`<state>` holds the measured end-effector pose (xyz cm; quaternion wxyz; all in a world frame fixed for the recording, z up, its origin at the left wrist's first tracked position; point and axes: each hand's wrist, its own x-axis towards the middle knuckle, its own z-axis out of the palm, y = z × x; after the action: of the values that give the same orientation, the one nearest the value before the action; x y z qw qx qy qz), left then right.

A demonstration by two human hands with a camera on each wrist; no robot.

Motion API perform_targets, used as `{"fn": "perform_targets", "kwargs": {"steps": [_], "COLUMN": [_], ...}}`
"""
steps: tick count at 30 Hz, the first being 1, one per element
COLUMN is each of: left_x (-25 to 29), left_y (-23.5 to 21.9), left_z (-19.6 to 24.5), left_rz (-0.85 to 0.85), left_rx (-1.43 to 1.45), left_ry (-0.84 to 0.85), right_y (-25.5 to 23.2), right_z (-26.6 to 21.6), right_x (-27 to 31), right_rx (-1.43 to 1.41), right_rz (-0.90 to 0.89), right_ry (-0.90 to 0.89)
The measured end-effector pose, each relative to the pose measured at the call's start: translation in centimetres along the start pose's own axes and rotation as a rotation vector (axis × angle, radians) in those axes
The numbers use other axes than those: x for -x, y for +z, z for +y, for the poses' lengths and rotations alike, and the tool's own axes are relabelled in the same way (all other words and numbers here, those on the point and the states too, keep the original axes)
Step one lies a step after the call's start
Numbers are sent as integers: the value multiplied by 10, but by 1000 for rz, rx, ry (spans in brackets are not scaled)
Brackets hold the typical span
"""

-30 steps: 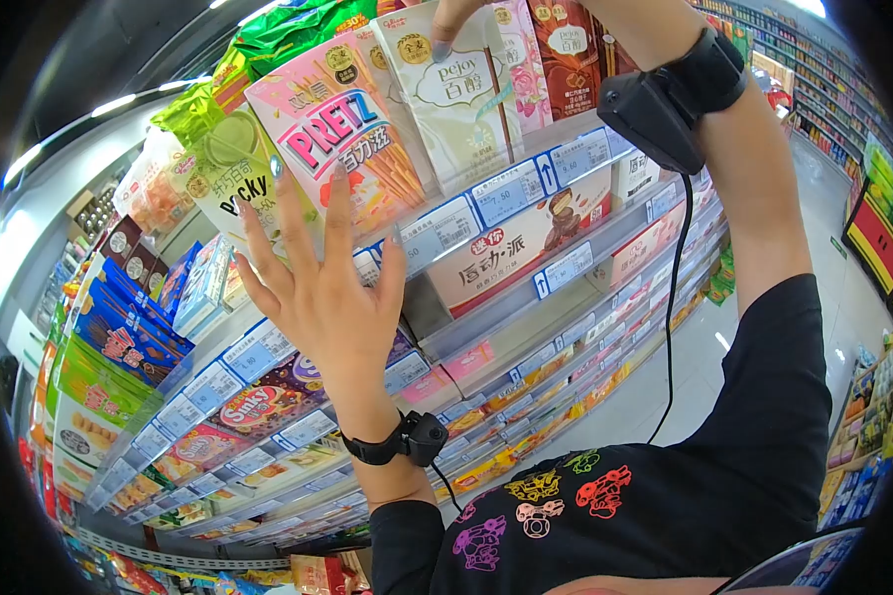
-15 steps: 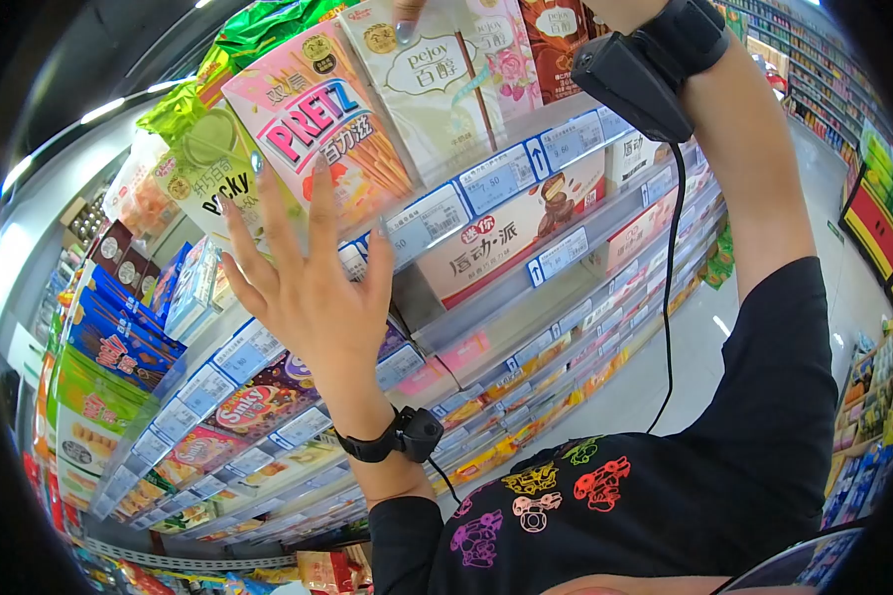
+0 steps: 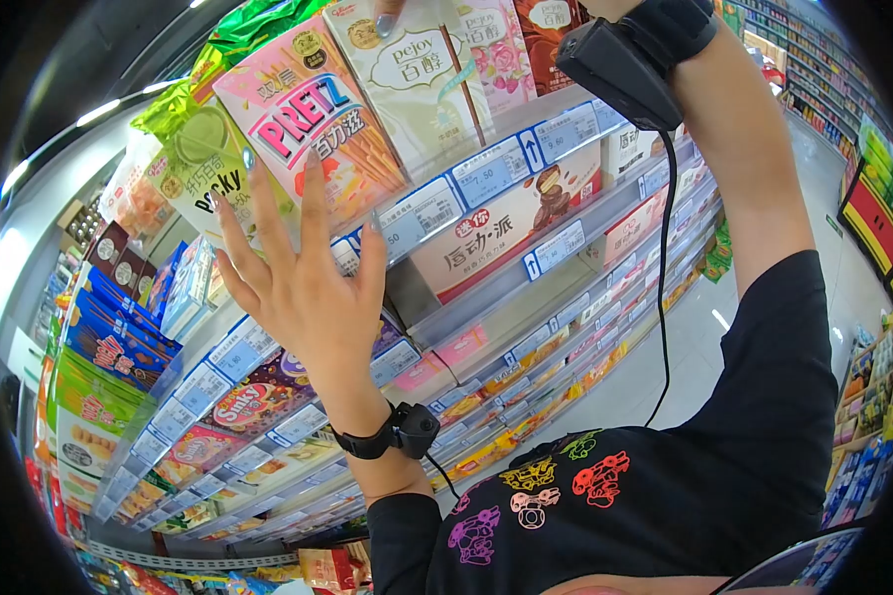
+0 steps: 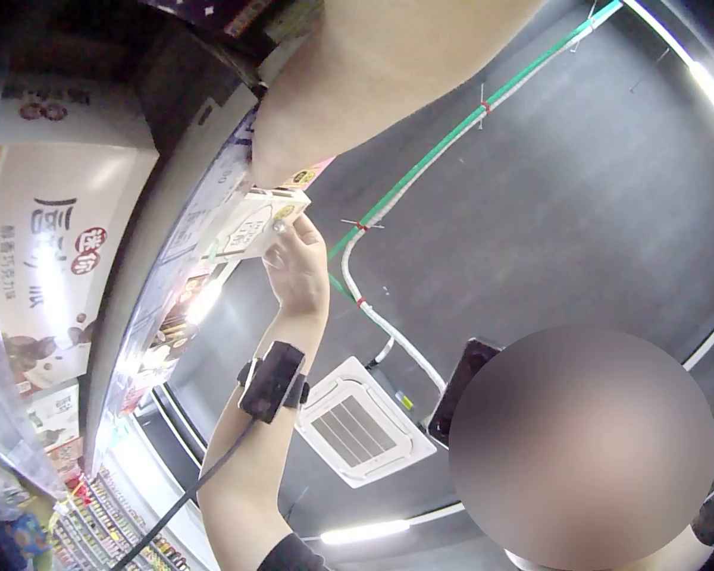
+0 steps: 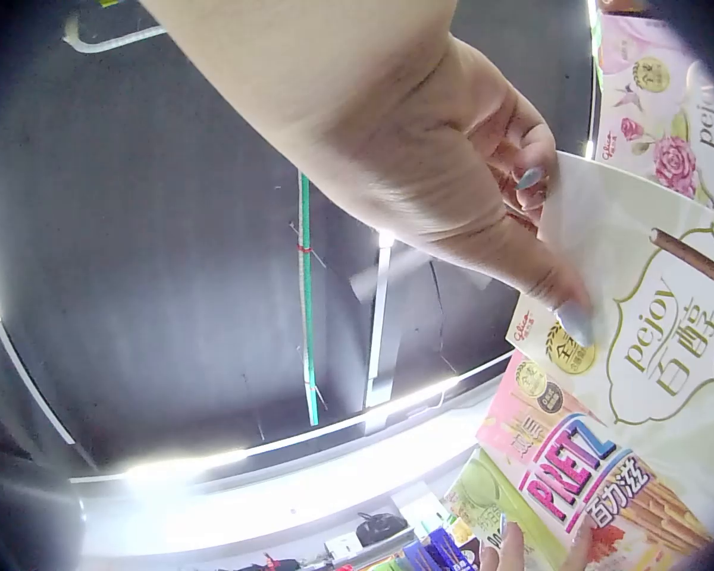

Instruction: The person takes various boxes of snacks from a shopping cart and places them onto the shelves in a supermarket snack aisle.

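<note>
My right hand (image 5: 458, 179) grips the top corner of a white Pejoy box (image 5: 678, 321), thumb on its front and fingers curled behind the upper edge. In the head view only the thumb tip shows, on the same box standing on the top shelf. My left hand (image 3: 318, 297) is spread with its fingers straight, at the lower fronts of a pink Pretz box (image 3: 303, 124) and a green Pocky box (image 3: 203, 169). Its fingertips overlap both boxes there. The Pretz box leans beside the Pejoy box.
A pink floral Pejoy box (image 3: 501, 50) and a brown one (image 3: 551, 40) stand to the right. Below the price-tag strip (image 3: 486, 178) sits a white snack-pie carton (image 3: 511, 233). Blue snack packs (image 3: 109, 322) fill the left. A black cable (image 3: 665, 268) hangs from the right wrist.
The shelf and both hands have drifted slightly left and up in the head view. The right hand stays on the white Pejoy box, and the left hand keeps its spread pose.
</note>
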<state>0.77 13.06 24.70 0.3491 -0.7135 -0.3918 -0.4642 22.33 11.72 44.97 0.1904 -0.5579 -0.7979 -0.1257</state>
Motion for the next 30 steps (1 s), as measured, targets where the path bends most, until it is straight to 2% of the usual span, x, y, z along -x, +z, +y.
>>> {"fn": "perform_targets", "kwargs": {"steps": [6, 9, 18, 21, 24, 27, 28, 30], "left_x": [0, 0, 2, 3, 4, 5, 9, 19], "left_y": [-1, -1, -1, -2, -4, -9, -14, -30], "left_z": [-1, 0, -1, -3, -4, -7, -8, -9], "left_rz": [6, -2, -9, -7, -8, 5, 10, 48], "left_rx": [24, 5, -19, 18, 67, 78, 238, 559], "left_ry": [10, 5, 22, 54, 66, 108, 111, 128], "right_y": [5, 2, 19, 25, 45, 85, 100, 136], "right_z": [1, 6, -9, -13, -13, -11, -11, -39], "right_x": [-5, -3, 23, 39, 46, 63, 72, 117], "right_rx": [79, 69, 293, 297, 220, 223, 222, 102], "right_rz": [66, 87, 322, 452, 664, 920, 1006, 898], "right_ry": [-19, -122, -189, -136, -90, -320, -399, -285]}}
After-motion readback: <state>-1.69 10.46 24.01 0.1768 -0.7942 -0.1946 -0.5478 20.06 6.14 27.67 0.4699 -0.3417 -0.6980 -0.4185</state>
